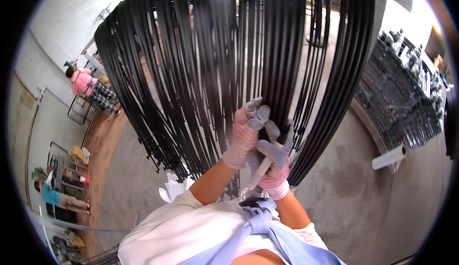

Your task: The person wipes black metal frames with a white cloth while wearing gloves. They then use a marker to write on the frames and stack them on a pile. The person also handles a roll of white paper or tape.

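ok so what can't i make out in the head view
- Upper ends of some long, narrow black strips: cut off by the head view's top edge.
- Upper end of the pale, narrow strip: hidden there by the right hand in a grey, pink-striped glove.
- Left hand's grip, gloved alike: its own fingers hide whether it holds anything.
- Hands of the distant pink-topped person: too small there.

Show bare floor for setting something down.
Bare floor: right, between black rods and white roll; left, between rods and brown strip. Crowded: the rods around left hand and right hand; the black stack.
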The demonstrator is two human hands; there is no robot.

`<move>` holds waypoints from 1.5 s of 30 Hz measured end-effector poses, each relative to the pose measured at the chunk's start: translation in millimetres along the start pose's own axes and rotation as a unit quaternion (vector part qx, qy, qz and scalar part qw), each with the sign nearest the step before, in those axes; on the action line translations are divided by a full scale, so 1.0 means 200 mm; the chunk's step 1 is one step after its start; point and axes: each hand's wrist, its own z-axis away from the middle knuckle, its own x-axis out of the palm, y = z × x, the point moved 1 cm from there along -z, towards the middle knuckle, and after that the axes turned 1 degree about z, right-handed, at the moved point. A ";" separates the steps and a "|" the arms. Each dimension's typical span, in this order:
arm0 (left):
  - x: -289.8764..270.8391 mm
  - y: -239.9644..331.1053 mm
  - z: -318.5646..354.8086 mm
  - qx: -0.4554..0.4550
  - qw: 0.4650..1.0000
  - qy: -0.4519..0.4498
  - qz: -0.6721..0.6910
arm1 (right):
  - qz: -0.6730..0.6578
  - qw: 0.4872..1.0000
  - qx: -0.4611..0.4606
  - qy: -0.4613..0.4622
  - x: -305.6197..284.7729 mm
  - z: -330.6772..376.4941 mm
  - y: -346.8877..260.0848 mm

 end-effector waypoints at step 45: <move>-0.29 0.11 0.29 0.292 0.815 0.034 -0.500 | 0.024 0.983 -0.180 -0.025 -0.02 -0.17 -0.06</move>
